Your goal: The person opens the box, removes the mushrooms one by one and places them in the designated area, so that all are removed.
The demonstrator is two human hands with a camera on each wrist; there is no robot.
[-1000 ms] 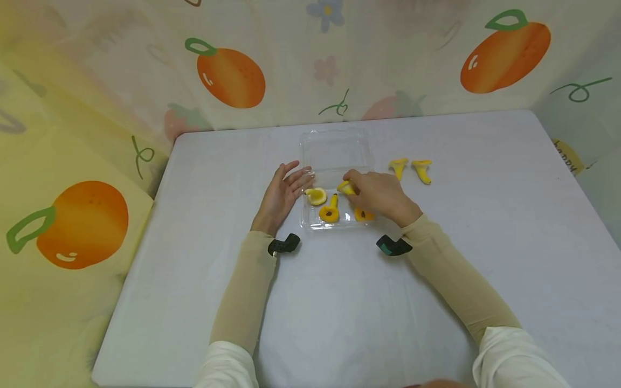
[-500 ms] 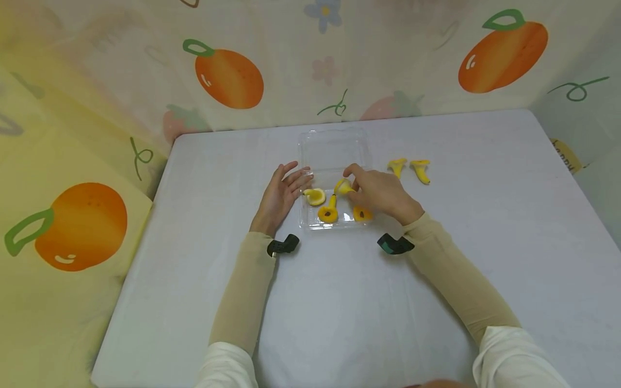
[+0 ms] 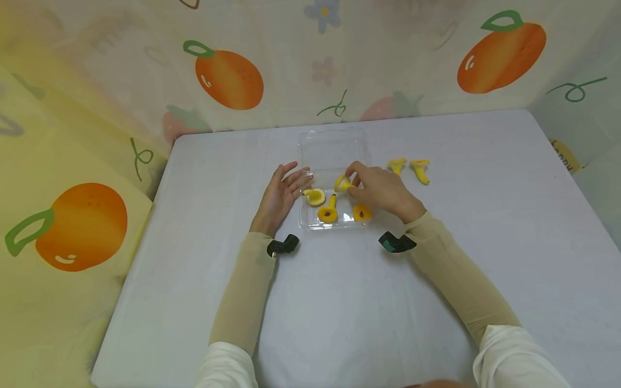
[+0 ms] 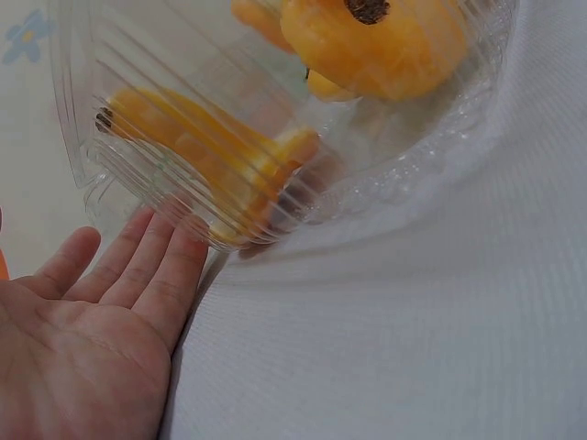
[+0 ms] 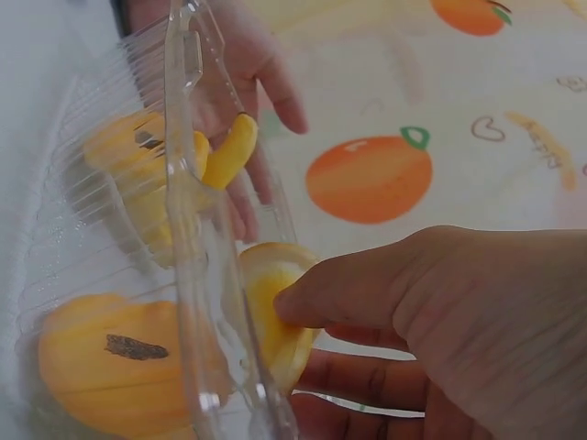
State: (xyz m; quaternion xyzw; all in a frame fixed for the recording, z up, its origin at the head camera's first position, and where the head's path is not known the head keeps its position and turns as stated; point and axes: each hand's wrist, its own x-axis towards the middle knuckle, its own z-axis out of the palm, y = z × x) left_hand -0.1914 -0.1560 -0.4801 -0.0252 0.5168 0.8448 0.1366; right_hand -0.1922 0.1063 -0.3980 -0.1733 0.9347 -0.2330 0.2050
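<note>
My right hand (image 3: 383, 188) pinches a yellow trumpet-shaped mushroom (image 3: 342, 184), like a chanterelle, over the back part of a clear plastic clamshell box (image 3: 335, 227). In the right wrist view the thumb presses on the pale side of this mushroom (image 5: 271, 302), and the other fingers lie behind it. Inside the box are a mushroom on its side (image 3: 315, 196) at the left, one with a dark centre (image 3: 328, 213) at the middle front, and another (image 3: 362, 213) at the front right. My left hand (image 3: 278, 199) lies palm up, fingers extended, fingertips at the box's left wall.
The box's lid (image 3: 335, 148) lies folded back toward the far table edge. To the right of the box, two more yellow mushrooms, one nearer (image 3: 397, 165) and one farther right (image 3: 420, 171), rest on the white table (image 3: 330, 302). A fruit-print cloth (image 3: 291, 70) hangs behind.
The right hand has drawn slightly right, uncovering the front-right mushroom. The pinched mushroom has shifted slightly left and shows more between the fingers. The left hand stays put.
</note>
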